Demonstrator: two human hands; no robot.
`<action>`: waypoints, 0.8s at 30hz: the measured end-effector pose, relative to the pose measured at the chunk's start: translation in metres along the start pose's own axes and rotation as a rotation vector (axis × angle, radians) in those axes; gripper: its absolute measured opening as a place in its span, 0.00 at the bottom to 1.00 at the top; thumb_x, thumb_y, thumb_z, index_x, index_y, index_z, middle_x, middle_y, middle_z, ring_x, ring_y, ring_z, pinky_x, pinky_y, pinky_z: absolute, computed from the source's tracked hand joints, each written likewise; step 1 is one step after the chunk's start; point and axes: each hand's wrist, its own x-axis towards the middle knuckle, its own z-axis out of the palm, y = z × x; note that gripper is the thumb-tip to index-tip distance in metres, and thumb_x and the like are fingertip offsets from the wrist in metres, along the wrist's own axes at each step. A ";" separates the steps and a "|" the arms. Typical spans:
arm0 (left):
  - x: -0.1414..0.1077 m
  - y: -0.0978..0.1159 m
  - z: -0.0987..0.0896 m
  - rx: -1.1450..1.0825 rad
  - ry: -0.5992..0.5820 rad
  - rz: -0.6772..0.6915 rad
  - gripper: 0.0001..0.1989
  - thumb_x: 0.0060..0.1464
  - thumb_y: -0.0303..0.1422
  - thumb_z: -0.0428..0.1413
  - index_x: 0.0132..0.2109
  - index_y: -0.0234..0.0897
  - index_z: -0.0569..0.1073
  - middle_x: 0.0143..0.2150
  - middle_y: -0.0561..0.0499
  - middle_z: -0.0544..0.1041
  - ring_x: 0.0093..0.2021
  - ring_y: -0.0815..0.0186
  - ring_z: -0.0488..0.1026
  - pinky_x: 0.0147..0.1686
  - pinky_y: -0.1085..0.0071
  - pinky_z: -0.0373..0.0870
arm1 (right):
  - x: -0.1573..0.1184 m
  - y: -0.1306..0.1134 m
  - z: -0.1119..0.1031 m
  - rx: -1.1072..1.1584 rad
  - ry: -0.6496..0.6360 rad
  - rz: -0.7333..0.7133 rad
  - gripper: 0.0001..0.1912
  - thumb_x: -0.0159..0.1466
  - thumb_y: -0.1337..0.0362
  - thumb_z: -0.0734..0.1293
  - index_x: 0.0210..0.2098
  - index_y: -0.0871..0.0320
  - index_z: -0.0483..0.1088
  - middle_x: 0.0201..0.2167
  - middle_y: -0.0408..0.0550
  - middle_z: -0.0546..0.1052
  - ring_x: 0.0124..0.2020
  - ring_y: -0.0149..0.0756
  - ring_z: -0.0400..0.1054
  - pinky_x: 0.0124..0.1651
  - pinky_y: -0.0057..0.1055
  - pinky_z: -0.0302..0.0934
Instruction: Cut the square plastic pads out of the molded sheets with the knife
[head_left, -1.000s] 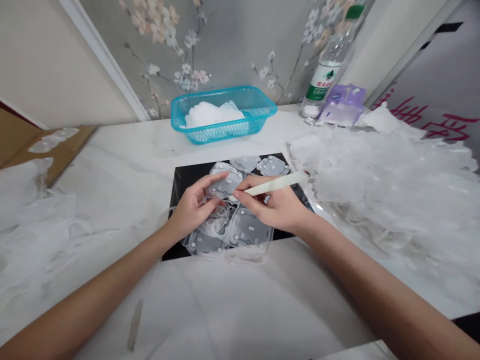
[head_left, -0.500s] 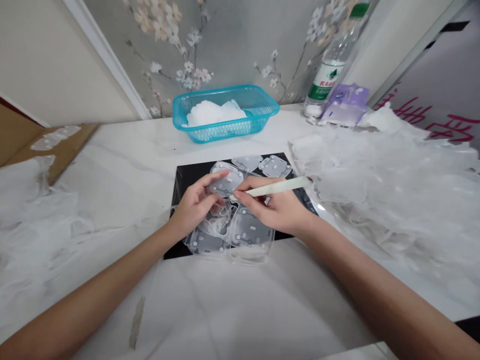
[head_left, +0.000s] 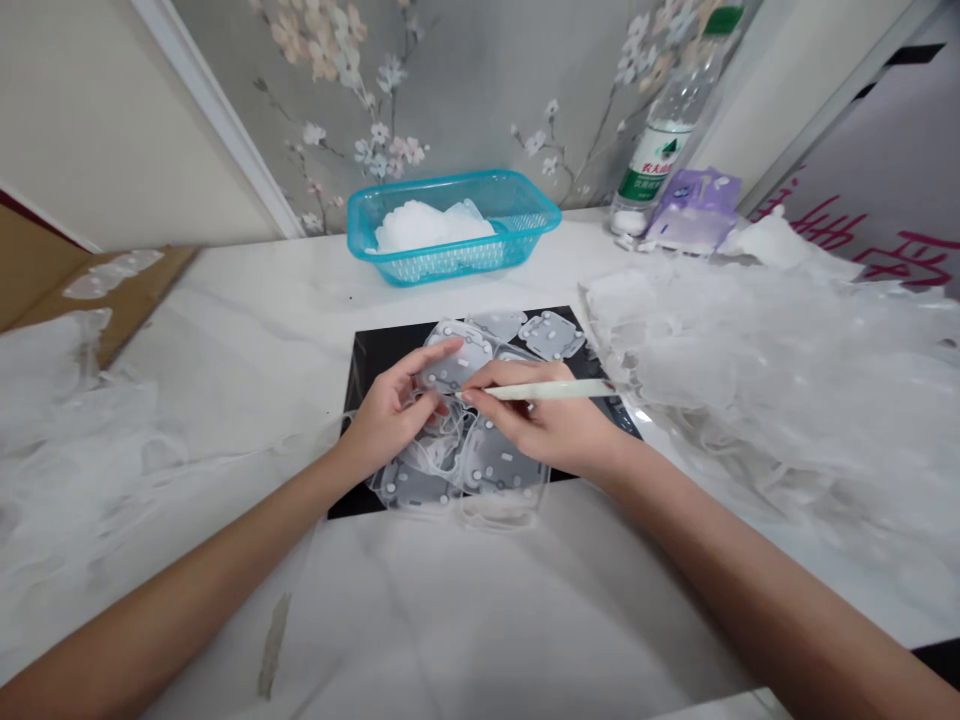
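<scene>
My right hand (head_left: 551, 415) pinches a pale, slim pen-like tool (head_left: 555, 390), its tip pointing left toward my left thumb. My left hand (head_left: 397, 400) is closed on the edge of a translucent plastic piece (head_left: 457, 355) with small round and oblong marks. More such pieces lie on a black board (head_left: 375, 352), one at its upper right (head_left: 553, 335) and one below my hands (head_left: 506, 462). Thin, clear scraps (head_left: 436, 440) lie tangled under my left hand.
Behind the board stands a blue basket (head_left: 454, 262) holding white material. A bottle (head_left: 656, 150) and a purple packet (head_left: 694, 208) are at the back right. Translucent sheets pile up at right (head_left: 787, 390) and left (head_left: 67, 450); cardboard (head_left: 150, 300) lies back left.
The tool has swung to a flatter angle, its back end lower, and its tip has shifted slightly left with my right hand. My left hand is almost where it was.
</scene>
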 end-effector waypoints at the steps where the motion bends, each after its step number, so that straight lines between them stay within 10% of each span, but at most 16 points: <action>1: 0.000 0.000 0.000 0.004 -0.001 0.010 0.25 0.50 0.26 0.54 0.57 0.40 0.68 0.56 0.48 0.71 0.26 0.76 0.69 0.26 0.79 0.70 | 0.000 0.000 0.000 -0.026 -0.020 0.001 0.09 0.65 0.65 0.60 0.32 0.61 0.70 0.25 0.43 0.73 0.26 0.25 0.65 0.30 0.22 0.57; 12: 0.000 -0.004 0.000 -0.029 0.007 0.048 0.25 0.50 0.24 0.52 0.57 0.40 0.68 0.58 0.50 0.69 0.42 0.67 0.73 0.30 0.79 0.70 | -0.008 -0.005 0.011 -0.587 -0.153 -0.199 0.10 0.66 0.68 0.58 0.39 0.61 0.70 0.26 0.43 0.72 0.22 0.27 0.62 0.21 0.28 0.45; 24: 0.000 0.001 0.002 -0.011 0.038 0.051 0.25 0.49 0.25 0.53 0.56 0.39 0.69 0.57 0.49 0.71 0.49 0.61 0.71 0.34 0.76 0.71 | -0.004 -0.010 0.006 -0.654 -0.330 -0.153 0.07 0.64 0.72 0.57 0.36 0.60 0.66 0.27 0.44 0.69 0.22 0.27 0.58 0.21 0.28 0.40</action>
